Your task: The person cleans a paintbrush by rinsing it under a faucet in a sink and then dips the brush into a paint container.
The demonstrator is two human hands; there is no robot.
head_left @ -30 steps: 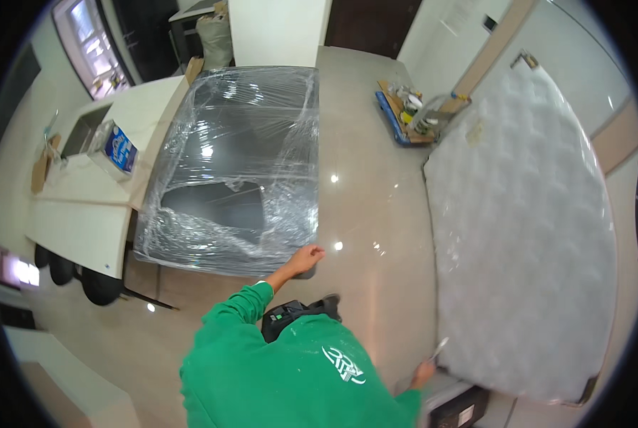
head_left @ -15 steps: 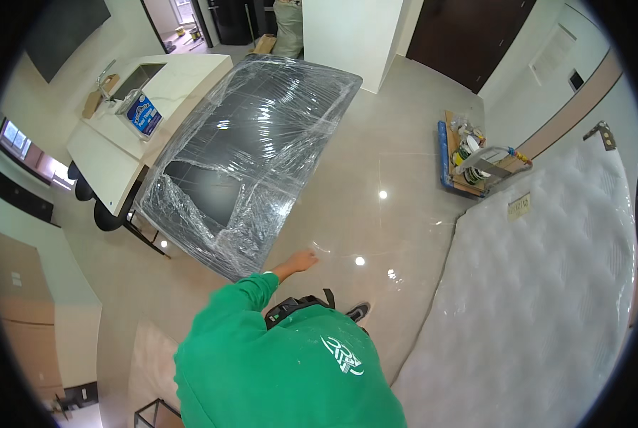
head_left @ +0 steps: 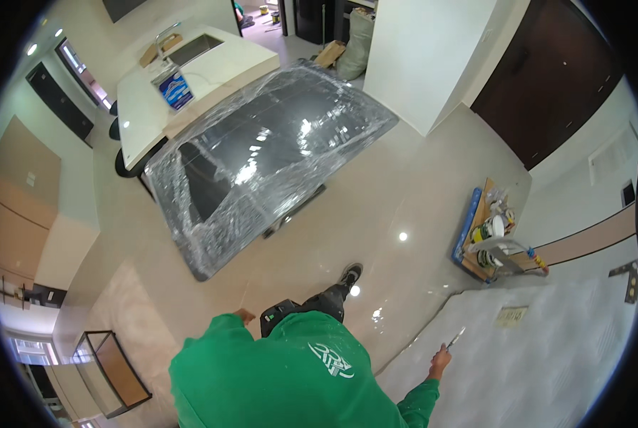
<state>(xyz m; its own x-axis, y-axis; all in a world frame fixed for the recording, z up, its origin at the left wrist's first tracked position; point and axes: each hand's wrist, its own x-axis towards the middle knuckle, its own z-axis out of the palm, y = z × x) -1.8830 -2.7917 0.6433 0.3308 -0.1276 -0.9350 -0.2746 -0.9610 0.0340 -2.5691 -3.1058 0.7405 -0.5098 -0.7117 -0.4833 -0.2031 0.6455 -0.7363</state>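
Note:
My right hand (head_left: 441, 362) is closed around a slim hand tool (head_left: 458, 337) with a pale, shiny end. Its exact kind is too small to make out. Hand and tool are in front of a white quilted mattress (head_left: 547, 342) in clear plastic; whether they touch it I cannot tell. My left hand (head_left: 245, 315) hangs low by my left side, mostly covered by the green sleeve, its fingers unclear. Ahead of it is a large dark tabletop (head_left: 262, 157) wrapped in clear plastic film.
A blue-edged platform trolley (head_left: 469, 228) carrying paint cans stands beyond the mattress. At the far left is a white counter (head_left: 240, 57) with a sink and a blue-labelled can (head_left: 175, 91). A black-framed glass piece (head_left: 112, 374) stands lower left. A sack (head_left: 354, 46) leans by the wall.
My body has turned right and moved along the floor away from the wrapped tabletop. The left hand has drawn back to my side. My right hand with the slim tool has come into view.

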